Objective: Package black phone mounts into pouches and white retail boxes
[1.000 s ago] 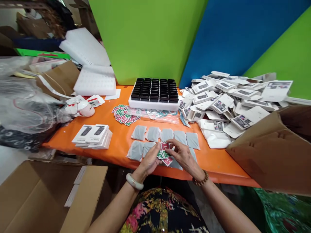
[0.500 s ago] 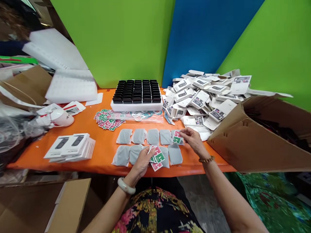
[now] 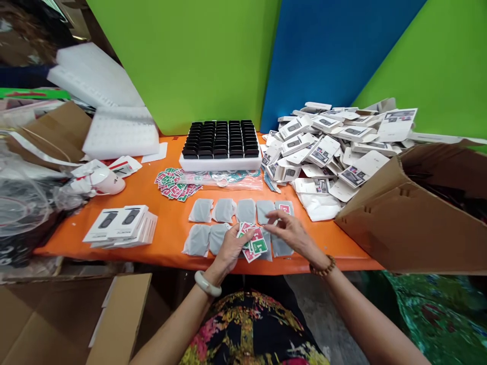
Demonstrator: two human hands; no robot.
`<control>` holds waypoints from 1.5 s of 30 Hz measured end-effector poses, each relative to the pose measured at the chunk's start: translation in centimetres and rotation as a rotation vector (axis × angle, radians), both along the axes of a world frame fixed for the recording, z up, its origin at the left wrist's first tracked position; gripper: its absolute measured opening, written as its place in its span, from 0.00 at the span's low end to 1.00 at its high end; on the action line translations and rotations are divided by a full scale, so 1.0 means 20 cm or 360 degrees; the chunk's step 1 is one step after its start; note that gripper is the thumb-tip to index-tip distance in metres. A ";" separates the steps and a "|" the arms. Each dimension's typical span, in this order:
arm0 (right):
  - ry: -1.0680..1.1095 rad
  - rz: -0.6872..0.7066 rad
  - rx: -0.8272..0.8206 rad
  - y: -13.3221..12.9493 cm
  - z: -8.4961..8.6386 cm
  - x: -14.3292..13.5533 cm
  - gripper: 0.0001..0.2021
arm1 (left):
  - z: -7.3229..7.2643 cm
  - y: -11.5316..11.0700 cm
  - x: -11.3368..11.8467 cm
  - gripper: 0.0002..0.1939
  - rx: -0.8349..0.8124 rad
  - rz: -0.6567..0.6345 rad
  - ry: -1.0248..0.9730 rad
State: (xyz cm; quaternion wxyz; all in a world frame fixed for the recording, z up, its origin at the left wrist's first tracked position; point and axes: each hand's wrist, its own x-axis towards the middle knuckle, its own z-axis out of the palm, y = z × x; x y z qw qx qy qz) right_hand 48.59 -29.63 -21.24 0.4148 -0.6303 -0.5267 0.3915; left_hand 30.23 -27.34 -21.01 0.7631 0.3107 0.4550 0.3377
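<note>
since pouch (image 3: 292, 208) gained card (image 3: 285, 208), right hand (image 3: 296, 234) nears left hand's (image 3: 231, 247) cards (image 3: 259, 245)

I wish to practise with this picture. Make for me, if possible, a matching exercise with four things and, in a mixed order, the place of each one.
Things
1. black pieces
2. grey packets
3. fanned-out cards
4. bead bracelet

Places
A. around the right wrist
B. in the white foam tray
C. held in the left hand
D. laid in two rows on the orange table

Right pairs: 1-B, 2-D, 3-C, 4-A
</note>
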 end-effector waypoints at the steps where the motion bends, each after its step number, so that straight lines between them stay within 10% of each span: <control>1: 0.0126 0.0081 -0.0051 -0.02 0.00 -0.06 0.17 | -0.01 0.00 0.00 0.22 0.0025 -0.0003 -0.0002; 16: 0.0614 -0.0155 -0.0267 0.01 -0.05 -0.09 0.18 | -0.03 0.00 -0.04 0.20 0.0050 0.0169 0.0057; 28: -0.0671 -0.0234 0.0325 0.20 -0.07 0.03 0.14 | -0.08 0.00 -0.11 0.19 0.0187 0.0142 0.0197; 37: 0.0232 0.0171 -0.0262 0.03 -0.02 -0.22 0.15 | -0.07 0.02 -0.11 0.19 0.0204 0.0376 0.0187; 45: 0.0054 0.0107 -0.0114 0.29 -0.05 -0.13 0.15 | -0.05 0.02 -0.20 0.23 0.0113 0.0516 0.0133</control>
